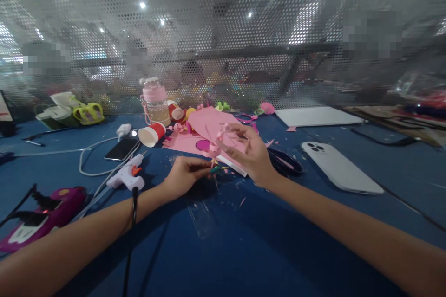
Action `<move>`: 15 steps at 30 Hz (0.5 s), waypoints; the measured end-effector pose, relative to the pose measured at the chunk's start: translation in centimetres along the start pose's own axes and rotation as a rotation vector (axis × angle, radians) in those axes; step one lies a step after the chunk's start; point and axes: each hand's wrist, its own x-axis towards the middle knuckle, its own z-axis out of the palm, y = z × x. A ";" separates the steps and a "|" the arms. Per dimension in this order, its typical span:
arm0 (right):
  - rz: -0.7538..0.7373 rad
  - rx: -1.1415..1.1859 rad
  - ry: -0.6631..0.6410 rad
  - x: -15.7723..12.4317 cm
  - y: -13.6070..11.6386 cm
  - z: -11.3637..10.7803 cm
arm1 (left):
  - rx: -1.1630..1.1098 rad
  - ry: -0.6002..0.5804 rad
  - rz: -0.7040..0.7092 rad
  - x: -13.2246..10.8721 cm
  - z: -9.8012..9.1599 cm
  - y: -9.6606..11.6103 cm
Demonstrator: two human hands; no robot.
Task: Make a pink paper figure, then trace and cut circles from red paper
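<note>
My left hand (pixel 184 174) is closed in a pinch, its fingertips at the lower end of a pink curled paper piece (pixel 212 149). A small dark green bit (pixel 215 170) shows at those fingertips; I cannot tell what it is. From the other side, my right hand (pixel 249 153) pinches the upper part of the same curled paper between thumb and fingers. Both hands are raised a little over the blue table. Just behind them lie pink paper sheets (pixel 209 123) and a magenta disc (pixel 202 145).
A white glue gun (pixel 127 174) lies left, its black cord passing over my left forearm. Nearby are a black phone (pixel 121 146), a red and white paper cup (pixel 152 134), a bottle (pixel 155 102) and a purple power strip (pixel 45 216). A white phone (pixel 341 167) lies right.
</note>
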 end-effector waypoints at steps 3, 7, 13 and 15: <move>-0.061 0.011 -0.034 0.6 -0.8 -0.4 | 0.099 0.000 0.012 -0.2 0.1 0.1; -0.142 -0.066 -0.023 0.9 -1.4 -0.6 | 0.173 -0.013 0.048 -0.2 0.0 0.3; -0.167 -0.183 0.036 0.9 -1.0 -0.6 | 0.279 0.006 0.119 -0.2 0.1 0.4; -0.174 -0.190 0.057 0.8 -1.0 -0.6 | 0.290 0.016 0.141 -0.2 0.1 0.4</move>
